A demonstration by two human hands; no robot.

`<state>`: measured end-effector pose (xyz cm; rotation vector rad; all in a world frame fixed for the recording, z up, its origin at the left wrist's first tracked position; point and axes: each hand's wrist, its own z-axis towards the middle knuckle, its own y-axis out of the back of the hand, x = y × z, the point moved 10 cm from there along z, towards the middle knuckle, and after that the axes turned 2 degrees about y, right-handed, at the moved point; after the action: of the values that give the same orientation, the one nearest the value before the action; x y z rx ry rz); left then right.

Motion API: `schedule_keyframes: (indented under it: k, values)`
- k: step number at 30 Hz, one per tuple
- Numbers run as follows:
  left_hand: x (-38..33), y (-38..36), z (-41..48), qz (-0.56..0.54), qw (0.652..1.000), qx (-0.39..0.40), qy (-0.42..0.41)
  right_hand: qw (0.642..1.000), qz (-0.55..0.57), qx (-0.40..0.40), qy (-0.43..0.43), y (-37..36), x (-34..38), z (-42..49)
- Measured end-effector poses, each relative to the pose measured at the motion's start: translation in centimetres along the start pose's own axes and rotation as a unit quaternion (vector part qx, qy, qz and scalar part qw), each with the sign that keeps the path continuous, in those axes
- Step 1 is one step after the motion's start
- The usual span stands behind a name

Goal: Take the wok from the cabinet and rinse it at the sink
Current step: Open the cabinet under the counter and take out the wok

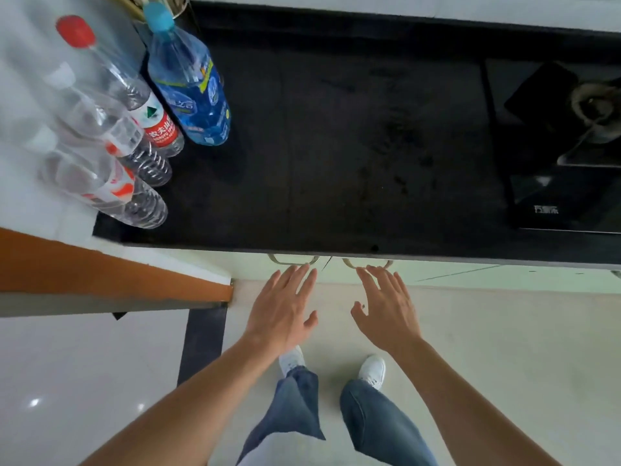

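Under the black countertop (pixel 336 146) two pale cabinet doors meet, both closed. Each carries a curved metal handle: the left handle (pixel 293 260) and the right handle (pixel 367 263). My left hand (pixel 282 307) is open with fingers spread, its fingertips just below the left handle. My right hand (pixel 386 307) is open too, fingertips right under the right handle. Neither hand holds anything. No wok and no sink appear in view.
Several plastic water bottles stand at the counter's left end, among them a blue-labelled bottle (pixel 190 82) and a red-capped bottle (pixel 127 92). A gas hob (pixel 564 156) occupies the right end. An orange-edged ledge (pixel 111 270) juts out at left. My feet stand on pale floor tiles.
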<state>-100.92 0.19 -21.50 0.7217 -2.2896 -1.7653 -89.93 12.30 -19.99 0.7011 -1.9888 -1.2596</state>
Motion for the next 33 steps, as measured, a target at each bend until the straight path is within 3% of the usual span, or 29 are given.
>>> schedule_keyframes:
  k: [15, 25, 33]
  values:
    - [1.6, -4.5, 1.6, -0.024, 0.998, -0.061, 0.025, 0.988, 0.08, -0.124, -0.033, -5.0, -0.9, 2.5]
    - [0.9, -6.6, -5.2, 0.025, 0.999, -0.027, 0.022, 0.99, 0.096, -0.105, 0.024, -6.7, -2.3, -4.2]
    - [1.8, -9.0, -13.7, 0.041, 0.998, 0.003, 0.051, 0.994, 0.018, -0.083, 0.07, -7.8, -5.8, -12.6]
